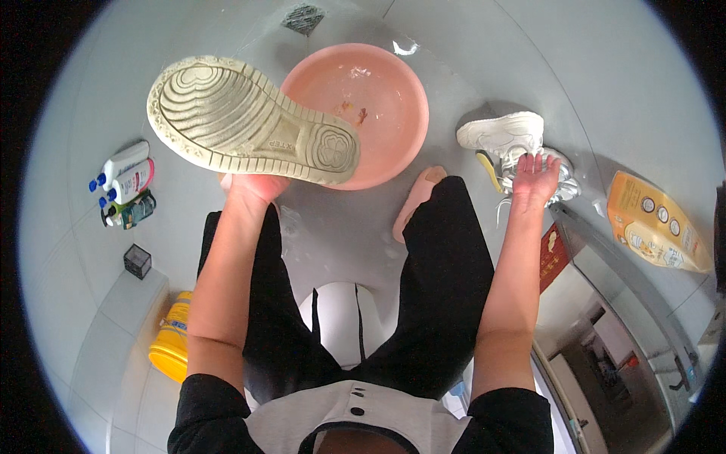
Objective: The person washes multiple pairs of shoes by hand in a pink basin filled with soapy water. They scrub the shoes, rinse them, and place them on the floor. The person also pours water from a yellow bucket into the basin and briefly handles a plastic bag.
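Observation:
My left hand (258,186) holds up a shoe with its pale rubber sole (227,116) turned towards me. The sole has a wavy tread and bears the maker's name XTEP; the shoe's upper is mostly hidden behind it. Part of the sole overlaps a round pink plastic basin (397,96) on the floor, which has small reddish-brown marks in it. On the right, my right hand (535,180) is palm up with its fingers apart and nothing in it. It appears in front of a white shoe (502,131) and a silver-white shoe (567,181); contact cannot be told. Beside them lies a narrow yellow object (489,170).
Several bottles (131,180) with blue caps or pumps stand left, near a small dark box (138,261) on a tiled ledge. Below is a yellow bucket (170,346). A yellow pouch (652,227) stands right, near a doorway frame (629,278). A floor drain (303,20) lies beyond the basin.

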Available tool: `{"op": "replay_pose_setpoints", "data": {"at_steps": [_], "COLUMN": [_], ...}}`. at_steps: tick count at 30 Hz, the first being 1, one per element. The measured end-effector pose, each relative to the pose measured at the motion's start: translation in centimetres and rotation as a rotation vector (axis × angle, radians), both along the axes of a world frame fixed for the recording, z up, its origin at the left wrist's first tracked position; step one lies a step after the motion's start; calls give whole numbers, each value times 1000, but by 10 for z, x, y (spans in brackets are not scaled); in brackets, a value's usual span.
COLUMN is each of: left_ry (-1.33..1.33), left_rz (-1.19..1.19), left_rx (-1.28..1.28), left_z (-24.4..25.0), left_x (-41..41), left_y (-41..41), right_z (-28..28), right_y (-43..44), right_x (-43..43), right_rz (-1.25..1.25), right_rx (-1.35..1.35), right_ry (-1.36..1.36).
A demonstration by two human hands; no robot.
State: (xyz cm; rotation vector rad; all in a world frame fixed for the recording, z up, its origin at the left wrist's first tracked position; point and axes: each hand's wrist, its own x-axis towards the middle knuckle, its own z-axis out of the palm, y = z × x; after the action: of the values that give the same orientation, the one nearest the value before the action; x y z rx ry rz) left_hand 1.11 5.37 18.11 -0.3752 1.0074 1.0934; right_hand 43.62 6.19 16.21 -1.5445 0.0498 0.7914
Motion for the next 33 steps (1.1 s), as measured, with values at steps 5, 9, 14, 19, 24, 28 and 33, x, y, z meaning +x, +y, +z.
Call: {"op": "replay_pose_setpoints", "data": {"at_steps": [5,9,14,19,24,28,33], "left_ry": [-18,-29,16,-42,-90,-53,-165], "left_rz": [58,123,65,73,125,172,236], "left_rx": [52,99,55,74,110,61,118], "left_z": [-4,13,6,-9,-10,-5,-6], "left_x": [-1,0,-3,-18,-26,-31,-41], "left_y": [1,5,4,1,-1,1,-2], "right_z": [-65,-89,-116,-95,-15,16,-24], "right_y": [1,7,9,13,23,28,26], "right_x": [68,69,84,40,-5,-62,-154], "right_rz": [-6,-13,65,74,283,440,392], "right_rx": [-178,-188,-171,-186,43,160,220], "right_ry": [124,217,141,42,-20,69,375]}}
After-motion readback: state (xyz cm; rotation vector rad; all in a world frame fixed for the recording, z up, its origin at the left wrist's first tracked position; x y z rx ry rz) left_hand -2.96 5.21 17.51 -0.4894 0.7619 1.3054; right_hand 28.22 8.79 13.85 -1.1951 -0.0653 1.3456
